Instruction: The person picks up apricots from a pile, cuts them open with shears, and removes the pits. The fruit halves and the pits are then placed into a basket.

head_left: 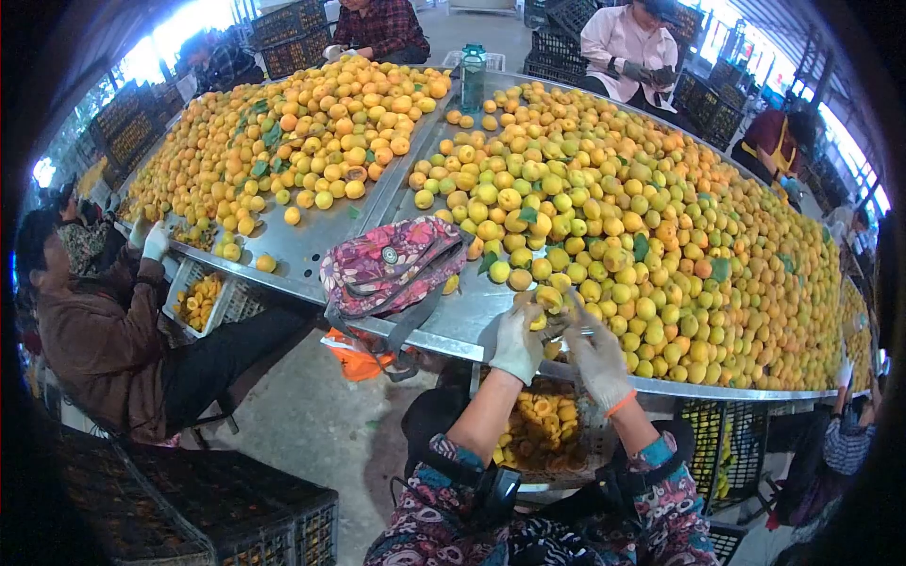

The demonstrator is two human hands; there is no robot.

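Observation:
My left hand [517,341], in a pale glove, is closed on a yellow-green apricot [548,299] at the near edge of the metal table [467,316]. Just to its right, my right hand [598,357], gloved with an orange band at the wrist, is closed round a small tool that is mostly hidden by the fingers. A large heap of apricots [661,255] lies beyond and to the right of both hands. Below them, a crate holds halved apricots [547,424].
A floral bag [392,264] lies left of my hands, its strap over the edge. A green bottle [473,80] stands at the back. Another apricot heap [302,132] covers the left side. A person [104,330] works at left; dark crates [189,500] stand lower left.

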